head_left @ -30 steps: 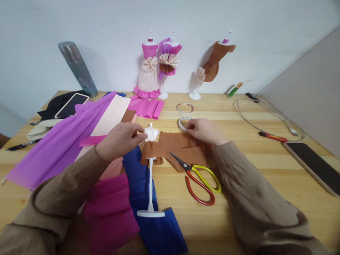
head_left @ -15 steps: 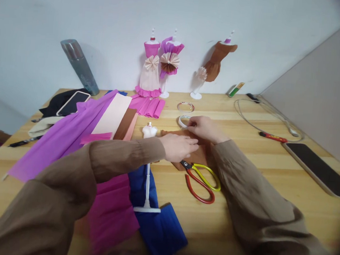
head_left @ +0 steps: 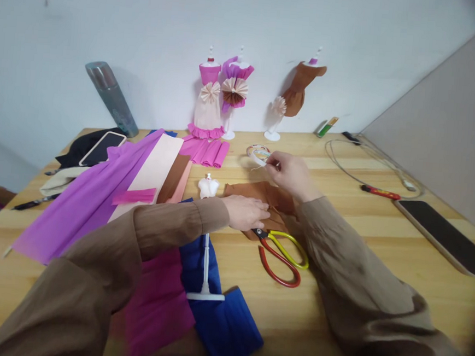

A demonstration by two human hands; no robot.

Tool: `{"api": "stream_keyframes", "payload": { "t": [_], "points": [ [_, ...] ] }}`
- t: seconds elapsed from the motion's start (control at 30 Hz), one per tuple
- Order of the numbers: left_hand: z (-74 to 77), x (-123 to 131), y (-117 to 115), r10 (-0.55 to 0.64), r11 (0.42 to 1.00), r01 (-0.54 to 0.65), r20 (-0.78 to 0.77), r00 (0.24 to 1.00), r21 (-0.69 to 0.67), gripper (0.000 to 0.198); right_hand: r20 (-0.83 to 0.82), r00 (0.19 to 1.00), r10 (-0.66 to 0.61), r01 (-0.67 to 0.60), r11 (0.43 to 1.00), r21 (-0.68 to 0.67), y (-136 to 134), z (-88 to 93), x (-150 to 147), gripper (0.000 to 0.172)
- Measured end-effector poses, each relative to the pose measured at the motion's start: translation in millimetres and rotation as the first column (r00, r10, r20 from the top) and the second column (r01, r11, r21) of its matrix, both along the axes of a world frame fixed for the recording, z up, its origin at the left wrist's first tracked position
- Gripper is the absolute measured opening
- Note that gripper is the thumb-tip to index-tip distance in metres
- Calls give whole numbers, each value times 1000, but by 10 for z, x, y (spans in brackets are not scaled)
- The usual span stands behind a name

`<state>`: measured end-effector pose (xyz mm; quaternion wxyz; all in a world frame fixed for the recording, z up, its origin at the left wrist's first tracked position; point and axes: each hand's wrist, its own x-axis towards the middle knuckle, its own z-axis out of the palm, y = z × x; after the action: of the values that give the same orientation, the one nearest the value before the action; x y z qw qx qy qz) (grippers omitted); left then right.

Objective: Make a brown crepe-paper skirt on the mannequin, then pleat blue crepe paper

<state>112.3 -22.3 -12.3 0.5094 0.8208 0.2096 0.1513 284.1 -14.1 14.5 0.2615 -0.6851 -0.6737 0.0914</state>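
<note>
In the head view my right hand (head_left: 292,174) pinches a white roll of tape (head_left: 257,159), raised a little off the table, with a thin loose end hanging from it. My left hand (head_left: 246,212) lies flat, fingers stretched out, at the left edge of brown crepe paper (head_left: 277,220). Just below that hand are scissors (head_left: 284,256) with one red and one yellow handle, their blades mostly hidden. A small white dress form (head_left: 208,186) lies or stands beside my left wrist, partly covered by my sleeve.
Purple crepe paper (head_left: 83,199) and other coloured sheets cover the left side; blue paper (head_left: 230,320) lies in front. Dressed mini forms (head_left: 209,96) stand along the wall. A phone (head_left: 442,235), a cable (head_left: 381,151) and a red cutter (head_left: 380,192) lie at right.
My right hand has lifted the roll of tape slightly up and away from the brown paper. My left hand has shifted a little left and down, staying flat.
</note>
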Motion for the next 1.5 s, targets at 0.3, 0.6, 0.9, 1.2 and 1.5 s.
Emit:
{"api": "stream_keyframes", "payload": {
  "t": [0.3, 0.6, 0.9, 1.2, 1.5],
  "points": [
    [739, -490, -54, 409, 818, -429, 136, 902, 384, 15, -469, 858, 211, -180, 978, 110, -285, 450, -243, 13],
    [658, -675, -92, 475, 743, -546, 269, 838, 388, 6, -517, 802, 299, -269, 954, 134, -436, 527, -422, 15],
    [716, -760, -53, 382, 667, -428, 214, 899, 610, 13, -454, 818, 352, -333, 935, 124, -430, 519, -398, 14],
    [801, -855, 101, 277, 961, -277, 123, 953, -17, 11, -549, 721, 423, -477, 877, 50, -465, 543, -300, 16],
    [806, -972, 190, 398, 754, -217, 168, 902, -620, 19, -846, 330, 419, -291, 898, 331, -437, 590, -47, 23]
  ]
}}
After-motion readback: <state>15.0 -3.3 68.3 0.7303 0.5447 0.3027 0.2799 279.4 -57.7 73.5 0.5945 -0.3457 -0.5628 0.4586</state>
